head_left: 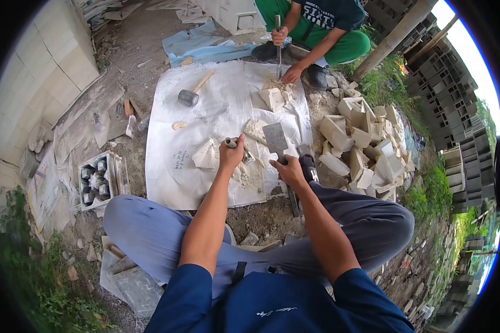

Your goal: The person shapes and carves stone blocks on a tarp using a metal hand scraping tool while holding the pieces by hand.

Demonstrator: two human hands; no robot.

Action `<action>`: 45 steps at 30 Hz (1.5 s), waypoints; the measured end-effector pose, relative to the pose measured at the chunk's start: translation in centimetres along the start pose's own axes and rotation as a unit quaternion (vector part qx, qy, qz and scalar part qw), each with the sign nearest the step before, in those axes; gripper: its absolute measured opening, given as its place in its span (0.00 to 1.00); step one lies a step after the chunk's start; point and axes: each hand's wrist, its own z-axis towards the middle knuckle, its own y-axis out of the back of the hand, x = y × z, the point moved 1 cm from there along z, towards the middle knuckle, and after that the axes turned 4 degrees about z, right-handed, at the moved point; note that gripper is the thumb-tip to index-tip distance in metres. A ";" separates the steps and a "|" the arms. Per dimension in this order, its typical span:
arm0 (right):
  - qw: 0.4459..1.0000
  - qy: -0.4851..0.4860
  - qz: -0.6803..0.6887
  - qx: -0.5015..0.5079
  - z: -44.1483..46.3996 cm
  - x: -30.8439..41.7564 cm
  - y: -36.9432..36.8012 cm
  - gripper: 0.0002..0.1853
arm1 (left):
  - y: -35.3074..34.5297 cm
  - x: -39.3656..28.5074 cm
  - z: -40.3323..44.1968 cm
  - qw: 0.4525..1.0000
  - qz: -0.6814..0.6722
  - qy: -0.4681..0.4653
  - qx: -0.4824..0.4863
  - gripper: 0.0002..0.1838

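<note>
My left hand is closed around a round-ended metal rod, whose end points up towards me; its lower part is mostly hidden. My right hand grips a flat, grey, dusty metal blade, held tilted over the sheet. Below that hand a dark bar shows; whether it belongs to the blade, I cannot tell. A pale stone-like chunk lies left of my left hand. Another pale flat piece rests just beyond both hands, with small crumbs around them.
A white sheet bears a mallet. Opposite, a person squats, holding an upright metal rod over pale fragments. Broken pale blocks are heaped at right. A box of dark lumps stands left.
</note>
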 end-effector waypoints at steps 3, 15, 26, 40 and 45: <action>0.996 -0.068 0.063 0.017 -0.8 -3.5 -2.7 0.19 | 1.3 -2.5 0.3 0.999 -0.003 -0.033 -0.014 0.28; 0.968 -0.180 -0.166 0.054 -5.9 -16.3 -11.8 0.22 | 4.1 0.9 4.4 0.996 0.035 0.018 -0.086 0.27; 0.969 -0.227 -0.091 0.024 -1.4 -12.6 -12.9 0.24 | 5.4 4.0 5.4 0.994 0.029 0.093 0.043 0.25; 0.959 -0.198 -0.204 -0.002 -1.4 -11.0 -7.9 0.29 | 3.1 3.2 6.6 0.988 0.121 0.039 0.090 0.25; 0.958 -0.255 -0.124 0.033 1.6 -10.7 -9.7 0.30 | 3.7 4.6 6.3 0.989 0.101 0.053 0.095 0.25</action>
